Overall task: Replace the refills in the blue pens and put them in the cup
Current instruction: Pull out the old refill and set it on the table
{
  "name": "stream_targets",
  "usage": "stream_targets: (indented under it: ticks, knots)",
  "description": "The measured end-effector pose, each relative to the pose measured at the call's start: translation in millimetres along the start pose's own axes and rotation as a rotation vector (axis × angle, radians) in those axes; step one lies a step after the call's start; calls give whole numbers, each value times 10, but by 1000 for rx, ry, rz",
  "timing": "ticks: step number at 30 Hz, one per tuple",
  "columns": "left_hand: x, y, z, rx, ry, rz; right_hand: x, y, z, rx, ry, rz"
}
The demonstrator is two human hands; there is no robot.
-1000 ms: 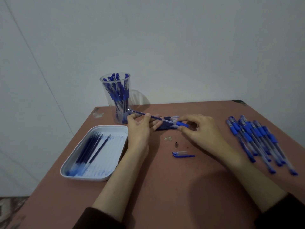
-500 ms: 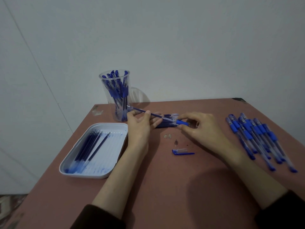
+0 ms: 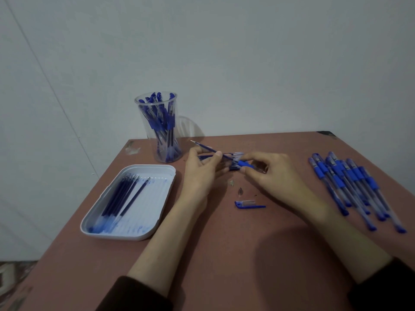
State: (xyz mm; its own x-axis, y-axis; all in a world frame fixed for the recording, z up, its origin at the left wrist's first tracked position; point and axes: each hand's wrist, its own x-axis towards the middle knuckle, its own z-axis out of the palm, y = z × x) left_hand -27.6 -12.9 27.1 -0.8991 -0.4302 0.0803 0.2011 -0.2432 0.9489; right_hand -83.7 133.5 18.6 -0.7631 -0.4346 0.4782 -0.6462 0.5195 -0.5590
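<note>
**Both hands on one pen, mid-table**

Your dark sleeves (image 3: pixel 137 295) sit at the near edge of the reddish-brown table (image 3: pixel 224 265), and both forearms reach forward over it.

To your left lies a white tray (image 3: pixel 116 236) with ink smears on its floor. A bundle of dark refills (image 3: pixel 121 198) lies slanted in its left half.

Between your forearms lies a blue pen cap (image 3: pixel 248 204) on its side. Just beyond it is a small metal tip (image 3: pixel 240 191), and a little farther a tiny clear bit (image 3: pixel 231 182) that is too small to name.

To your right a row of blue pens (image 3: pixel 350 182) lies side by side, capped ends away from you.

Your left hand (image 3: pixel 199 173) pinches a thin blue refill (image 3: pixel 208 149) between thumb and fingertips. Its point slants up and away to the left. Your right hand (image 3: pixel 276 173) pinches the pen barrel (image 3: pixel 246 163) at its blue rubber grip, fingers curled over it. The refill's lower end meets that grip; you cannot tell how far it sits inside. Both are held just above the table. Under and behind them lies a small stack of loose refills (image 3: pixel 233 157), partly hidden by your fingers.

Farther back on the left, near the table's far edge, stands the clear cup (image 3: pixel 160 129), upright and packed with blue pens (image 3: pixel 161 122). A pale wall (image 3: pixel 247 63) rises behind it.
</note>
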Motion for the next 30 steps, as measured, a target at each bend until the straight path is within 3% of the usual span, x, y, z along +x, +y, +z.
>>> stream_targets:
  ticks: [7, 11, 13, 17, 20, 24, 30]
  knots:
    - [19, -53, -68, 275, -246, -51, 51, -17, -82, 311, 91, 136]
    - [3, -3, -151, 752, -421, -1, 58, -55, -128, 532, 109, 224]
    - [-8, 19, -164, 918, -434, 44, 62, -67, -132, 539, 118, 235]
    - [-4, -5, -168, 1003, -460, 125, 43, -87, -138, 494, 99, 227]
    - [30, -29, -166, 875, -360, 165, 34, -83, -128, 420, 85, 192]
    - [46, 12, -139, 339, -154, 51, 24, -50, -68, 219, 99, 93]
    - [18, 60, -113, 38, -143, -53, -8, -54, -70, 83, 46, 33]
